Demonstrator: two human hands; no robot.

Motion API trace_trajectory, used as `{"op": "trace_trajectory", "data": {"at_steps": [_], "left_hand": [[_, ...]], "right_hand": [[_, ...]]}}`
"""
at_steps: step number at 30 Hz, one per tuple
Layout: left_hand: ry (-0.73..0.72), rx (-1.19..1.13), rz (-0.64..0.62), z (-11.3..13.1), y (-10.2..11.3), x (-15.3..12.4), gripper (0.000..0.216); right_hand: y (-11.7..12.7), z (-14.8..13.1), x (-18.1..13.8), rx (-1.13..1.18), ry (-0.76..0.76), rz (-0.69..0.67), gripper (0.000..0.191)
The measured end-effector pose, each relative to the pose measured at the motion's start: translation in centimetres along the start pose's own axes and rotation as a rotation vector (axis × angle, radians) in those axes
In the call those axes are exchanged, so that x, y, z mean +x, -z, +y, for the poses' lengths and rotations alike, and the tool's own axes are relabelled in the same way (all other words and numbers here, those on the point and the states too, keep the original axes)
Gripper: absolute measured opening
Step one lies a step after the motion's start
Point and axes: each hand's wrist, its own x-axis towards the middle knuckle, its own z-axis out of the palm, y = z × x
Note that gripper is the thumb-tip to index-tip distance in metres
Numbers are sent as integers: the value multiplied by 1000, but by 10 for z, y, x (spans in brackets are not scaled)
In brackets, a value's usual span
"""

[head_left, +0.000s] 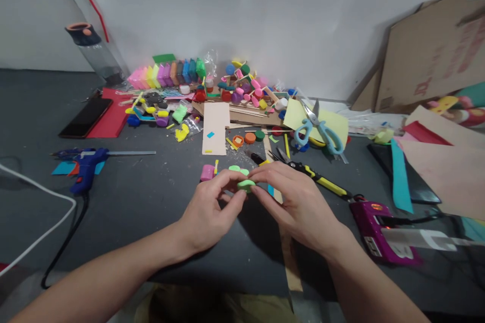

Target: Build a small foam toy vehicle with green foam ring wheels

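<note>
Between my two hands, over the front middle of the dark table, is a small light-green piece of modelling clay [246,185]. My left hand [212,207] pinches it from the left with thumb and fingers. From the other side, the fingertips of my right hand [293,202] press on the same piece. Just behind my fingertips lie more light-green clay pieces [235,168], partly covered by the fingers. A pink-purple clay block [207,172] sits close to my left knuckles, a thin yellow piece [216,166] beside it.
At left lie a blue hot glue gun [90,169] and a phone [86,117]. Behind stand coloured clay packs [170,73] and small clay models [246,86]. To the right are scissors [313,121], a yellow-black cutter [322,180] and a purple power strip [373,227]. Cardboard [428,55] leans at the wall.
</note>
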Motion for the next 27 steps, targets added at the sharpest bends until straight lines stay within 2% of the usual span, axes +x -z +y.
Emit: {"op": "trace_trajectory", "data": {"at_steps": [5, 11, 19, 22, 27], "left_hand": [[-23, 47, 0, -1, 2, 2, 9], [-19, 53, -3, -2, 3, 4, 10], [-176, 304, -23, 1, 8, 3, 13], [-150, 281, -21, 1, 8, 3, 12], [-74, 129, -1, 1, 6, 2, 11]], "right_hand": [[-1, -1, 1, 15, 13, -16, 11], [0, -2, 0, -4, -32, -32, 10], [-4, -1, 0, -74, 60, -35, 10], [-3, -2, 1, -83, 56, -53, 12], [0, -3, 1, -24, -35, -50, 8]]}}
